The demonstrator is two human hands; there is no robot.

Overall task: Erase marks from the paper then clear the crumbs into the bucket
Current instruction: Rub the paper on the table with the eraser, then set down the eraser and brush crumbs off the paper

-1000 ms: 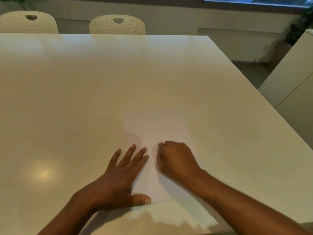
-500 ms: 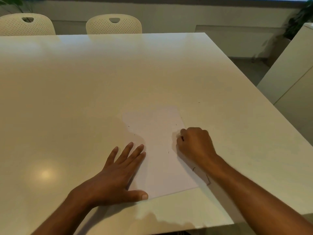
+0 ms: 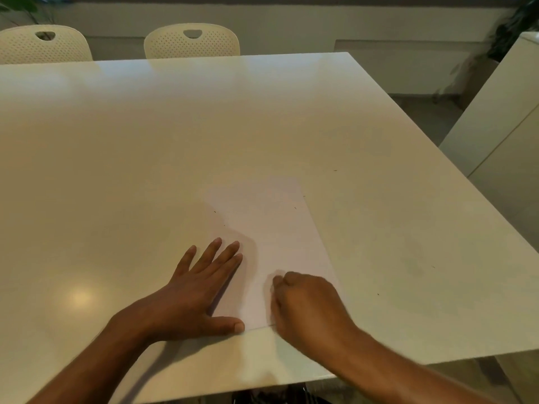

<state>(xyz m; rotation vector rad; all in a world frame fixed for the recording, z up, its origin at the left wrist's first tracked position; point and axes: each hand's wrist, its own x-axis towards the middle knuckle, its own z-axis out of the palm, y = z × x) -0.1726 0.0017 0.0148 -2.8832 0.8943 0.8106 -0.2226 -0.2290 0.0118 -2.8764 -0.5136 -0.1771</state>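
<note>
Right hand (image 3: 306, 304): curled into a fist on the near right part of the paper, knuckles up; too hidden to tell whether anything sits between the fingers.
Left hand (image 3: 201, 290): flat, fingers straight and spread, pressing the near left edge of the paper; thumb along the sheet's near edge.
Paper (image 3: 271, 237): white sheet lying flat on the table, close to the near edge, angled slightly; far half bare.
Crumbs (image 3: 295, 208): tiny dark specks, a few on the sheet's far part, others scattered on the table to its right and left.
Table (image 3: 175, 135): large, pale, glossy, with a light glare near the left forearm.
Chairs (image 3: 191, 40): two cream perforated backs at the table's far side.
Cabinet (image 3: 501, 126): pale, off to the right, apart from the table.
</note>
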